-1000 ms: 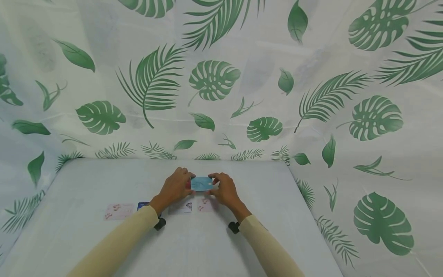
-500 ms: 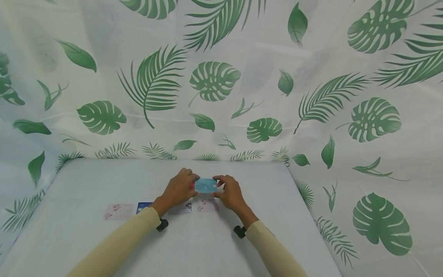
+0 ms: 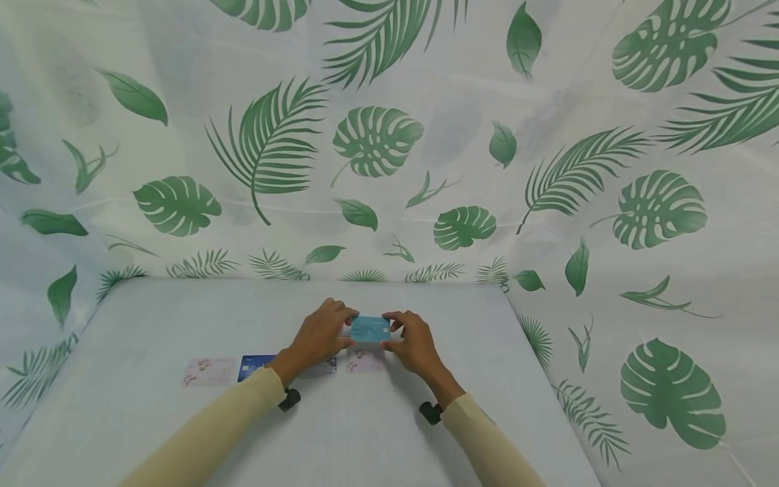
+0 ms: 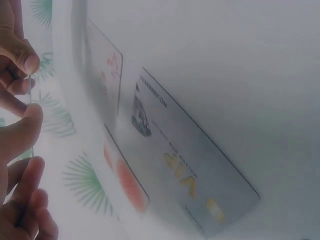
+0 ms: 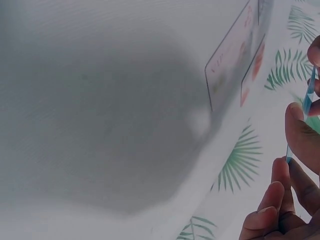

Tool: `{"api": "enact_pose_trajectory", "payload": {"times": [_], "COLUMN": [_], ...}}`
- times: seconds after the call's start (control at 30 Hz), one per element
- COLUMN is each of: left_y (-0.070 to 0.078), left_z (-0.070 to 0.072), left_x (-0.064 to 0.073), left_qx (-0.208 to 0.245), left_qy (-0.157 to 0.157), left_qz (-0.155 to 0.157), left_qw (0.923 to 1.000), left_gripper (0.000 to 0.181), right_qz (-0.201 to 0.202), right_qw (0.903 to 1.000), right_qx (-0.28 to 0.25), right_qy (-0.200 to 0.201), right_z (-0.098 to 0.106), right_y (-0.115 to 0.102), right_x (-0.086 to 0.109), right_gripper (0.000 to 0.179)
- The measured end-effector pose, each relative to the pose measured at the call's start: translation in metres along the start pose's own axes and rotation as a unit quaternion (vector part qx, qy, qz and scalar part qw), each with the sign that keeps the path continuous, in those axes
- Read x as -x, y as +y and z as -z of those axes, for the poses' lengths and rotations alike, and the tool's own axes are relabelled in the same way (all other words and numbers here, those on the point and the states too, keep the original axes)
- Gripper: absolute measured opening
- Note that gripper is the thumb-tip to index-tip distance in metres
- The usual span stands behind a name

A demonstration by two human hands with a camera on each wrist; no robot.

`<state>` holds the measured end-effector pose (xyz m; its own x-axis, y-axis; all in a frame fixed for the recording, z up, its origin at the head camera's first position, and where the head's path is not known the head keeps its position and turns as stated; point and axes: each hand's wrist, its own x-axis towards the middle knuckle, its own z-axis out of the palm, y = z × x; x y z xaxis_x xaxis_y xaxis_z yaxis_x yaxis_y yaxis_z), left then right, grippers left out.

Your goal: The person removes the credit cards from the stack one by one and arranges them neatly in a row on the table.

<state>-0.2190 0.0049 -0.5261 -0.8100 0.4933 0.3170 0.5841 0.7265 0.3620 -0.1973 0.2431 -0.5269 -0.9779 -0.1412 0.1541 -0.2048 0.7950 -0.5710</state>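
Clearly, at lower centre, a light-blue rectangular card (image 3: 370, 329) is pinched at 2 ends by the left hand (image 3: 319, 333) and right hand (image 3: 417, 343), fingers curled; a dark-blue rectangular card (image 3: 254, 367) is laid lower left on the white worktop (image 3: 359, 433).

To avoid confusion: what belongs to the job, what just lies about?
Likely job:
light-blue rectangular plastic card, pinched by left hand and right hand

Seemingly lying about:
dark-blue rectangular card
grey rectangular VIP card
pale flowered rectangular cards
red-circled card

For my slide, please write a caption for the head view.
Left hand and right hand hold a light-blue card above a white table where other cards lie.
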Motion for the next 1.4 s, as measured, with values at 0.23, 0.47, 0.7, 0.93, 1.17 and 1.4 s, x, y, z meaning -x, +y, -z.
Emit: {"api": "enact_pose_trajectory", "payload": {"times": [0.23, 0.47, 0.7, 0.93, 1.17, 1.4], "left_y": [0.006, 0.013, 0.021, 0.026, 0.030, 0.039], "left_z": [-0.001, -0.003, -0.006, -0.012, -0.020, -0.025], "left_x": [-0.001, -0.001, 0.000, -0.001, -0.002, -0.005], "left_qx": [0.022, 0.030, 0.030, 0.027, 0.034, 0.055], "left_qy": [0.010, 0.010, 0.002, 0.002, -0.005, -0.009], "left_qz": [-0.004, -0.008, -0.011, -0.027, -0.032, -0.031], "left_qw": [0.9997, 0.9995, 0.9995, 0.9993, 0.9989, 0.9980], "left_gripper": [0.053, 0.052, 0.050, 0.046, 0.044, 0.045], "right_qz": [-0.010, -0.012, -0.009, -0.031, -0.043, -0.061], "right_qw": [0.9999, 0.9997, 0.9997, 0.9991, 0.9987, 0.9977], "right_qx": [-0.006, -0.017, -0.013, -0.019, -0.013, -0.017], "right_qy": [0.003, 0.009, 0.020, 0.021, 0.024, 0.026], "right_z": [0.004, 0.008, 0.011, 0.016, 0.019, 0.022], "right_y": [0.004, 0.008, 0.013, 0.017, 0.023, 0.027], "right_x": [0.006, 0.014, 0.023, 0.030, 0.036, 0.041], "right_gripper": [0.060, 0.064, 0.063, 0.061, 0.060, 0.061]}}
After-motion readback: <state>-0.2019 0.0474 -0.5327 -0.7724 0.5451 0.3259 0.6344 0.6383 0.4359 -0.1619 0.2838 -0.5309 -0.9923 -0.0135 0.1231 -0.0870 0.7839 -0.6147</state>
